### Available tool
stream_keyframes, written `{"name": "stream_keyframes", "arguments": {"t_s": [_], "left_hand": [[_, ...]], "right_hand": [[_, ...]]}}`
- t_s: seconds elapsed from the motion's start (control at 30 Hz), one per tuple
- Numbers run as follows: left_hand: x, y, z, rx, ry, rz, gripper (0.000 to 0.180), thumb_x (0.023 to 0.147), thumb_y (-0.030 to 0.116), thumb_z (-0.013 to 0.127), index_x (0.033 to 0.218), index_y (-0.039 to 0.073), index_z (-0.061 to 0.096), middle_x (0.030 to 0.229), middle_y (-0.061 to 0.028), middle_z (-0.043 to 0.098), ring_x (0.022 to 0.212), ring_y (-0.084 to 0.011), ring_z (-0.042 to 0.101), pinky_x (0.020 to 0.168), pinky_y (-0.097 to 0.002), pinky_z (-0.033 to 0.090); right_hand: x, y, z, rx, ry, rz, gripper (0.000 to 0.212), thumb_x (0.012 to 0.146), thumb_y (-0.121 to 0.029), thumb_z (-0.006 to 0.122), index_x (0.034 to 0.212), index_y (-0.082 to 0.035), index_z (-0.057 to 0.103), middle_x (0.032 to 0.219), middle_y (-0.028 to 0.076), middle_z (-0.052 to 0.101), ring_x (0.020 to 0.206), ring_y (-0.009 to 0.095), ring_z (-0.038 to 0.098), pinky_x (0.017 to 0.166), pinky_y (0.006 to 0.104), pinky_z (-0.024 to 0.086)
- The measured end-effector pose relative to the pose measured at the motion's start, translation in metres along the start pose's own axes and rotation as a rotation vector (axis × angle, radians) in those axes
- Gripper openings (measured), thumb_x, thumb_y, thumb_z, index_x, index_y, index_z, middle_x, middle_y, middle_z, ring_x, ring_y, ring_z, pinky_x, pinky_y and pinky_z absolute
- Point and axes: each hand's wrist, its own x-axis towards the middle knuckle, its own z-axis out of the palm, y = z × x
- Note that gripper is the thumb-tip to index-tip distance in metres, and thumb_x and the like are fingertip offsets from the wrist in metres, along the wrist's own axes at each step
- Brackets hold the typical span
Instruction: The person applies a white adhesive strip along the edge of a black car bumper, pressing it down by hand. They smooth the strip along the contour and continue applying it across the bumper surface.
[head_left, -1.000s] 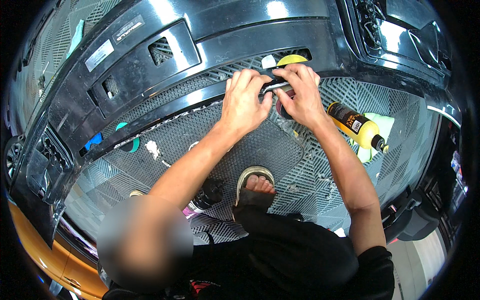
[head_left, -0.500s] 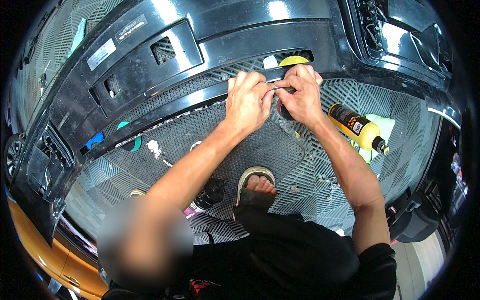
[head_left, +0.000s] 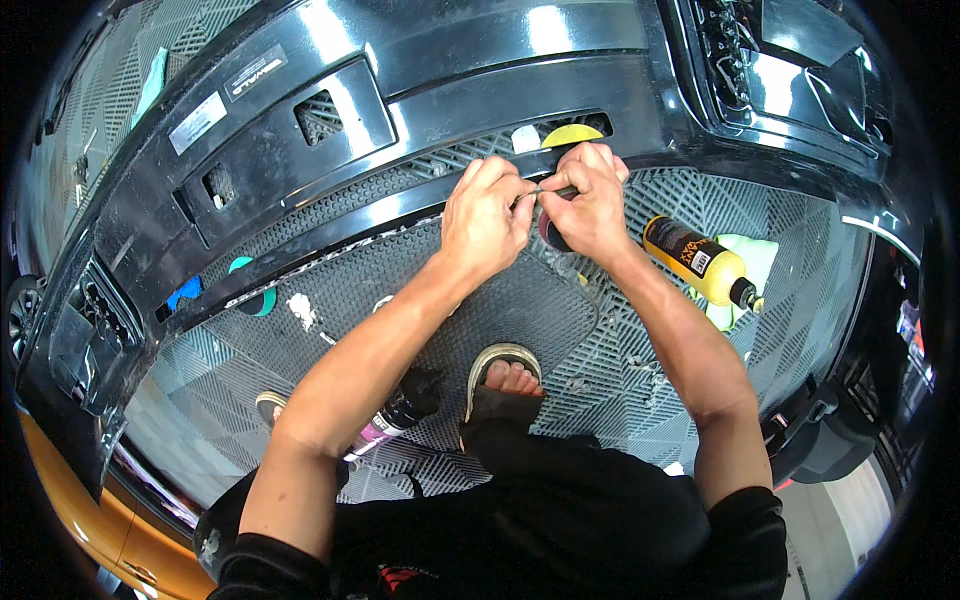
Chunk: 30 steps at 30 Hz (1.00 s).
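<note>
A black car bumper arches across the floor in front of me, with my two hands close together at its near lower edge. My right hand is closed around a small, thin dark piece that points left. Its narrow tip meets the pinched thumb and forefinger of my left hand; the fingers hide its exact kind. Partly covered by the right hand, a round dark and maroon thing sits below. Just beyond, a yellow round pad and a white piece show through the bumper's slot.
Right of my hands, a yellow bottle lies on a light green cloth. A teal round pad and blue piece are at left. Near my sandalled foot, a black-capped bottle lies beside a dark mat.
Both hands have shifted slightly left and nearer in the picture, and the whole scene has moved a little left too. The fingers keep the same pinched hold on the thin dark piece.
</note>
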Motion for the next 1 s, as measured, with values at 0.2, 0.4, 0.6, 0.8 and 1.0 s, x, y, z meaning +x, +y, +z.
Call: {"name": "stream_keyframes", "arguments": {"t_s": [0.2,0.4,0.6,0.8,1.0], "left_hand": [[0.003,0.011,0.001,-0.001,0.026,0.024,0.032,0.085,0.007,0.082,0.116,0.003,0.076,0.113,-0.0168,0.065,0.105,-0.036,0.066,0.092,-0.0442,0.055],[0.003,0.009,-0.001,0.19,-0.059,0.124,0.021,0.089,0.007,0.079,0.11,0.005,0.081,0.106,-0.0093,0.069,0.098,-0.0321,0.062,0.087,-0.045,0.051],[0.004,0.005,0.006,0.142,-0.036,0.159,0.015,0.09,0.003,0.077,0.105,0.003,0.079,0.103,-0.0129,0.067,0.094,-0.035,0.062,0.085,-0.0455,0.052],[0.005,0.006,0.004,0.114,-0.046,0.175,0.013,0.089,-0.001,0.077,0.102,-0.001,0.075,0.101,-0.0145,0.066,0.094,-0.0363,0.062,0.085,-0.0458,0.052],[0.005,0.002,0.004,0.089,-0.047,0.188,0.015,0.087,-0.002,0.077,0.102,0.0,0.074,0.101,-0.0142,0.065,0.094,-0.036,0.062,0.085,-0.0459,0.052]], "right_hand": [[-0.003,0.004,-0.007,-0.109,-0.025,-0.086,0.022,0.073,-0.01,0.08,0.086,-0.018,0.065,0.1,0.001,0.065,0.105,0.027,0.063,0.098,0.0482,0.037],[-0.003,0.002,-0.025,-0.092,-0.17,-0.095,0.025,0.086,-0.016,0.081,0.107,-0.01,0.07,0.12,0.01,0.063,0.121,0.033,0.058,0.107,0.0509,0.038],[-0.008,0.008,-0.021,0.006,-0.096,-0.104,0.016,0.087,-0.015,0.08,0.1,-0.006,0.081,0.112,0.009,0.066,0.117,0.03,0.057,0.109,0.0502,0.041],[-0.008,0.007,-0.011,0.05,-0.028,-0.054,0.012,0.08,-0.013,0.082,0.09,-0.007,0.081,0.098,0.004,0.063,0.108,0.026,0.059,0.103,0.0459,0.038],[-0.006,0.007,-0.007,0.062,-0.01,-0.028,0.01,0.079,-0.014,0.084,0.087,-0.009,0.08,0.094,0.004,0.061,0.105,0.025,0.059,0.103,0.0459,0.038]]}}
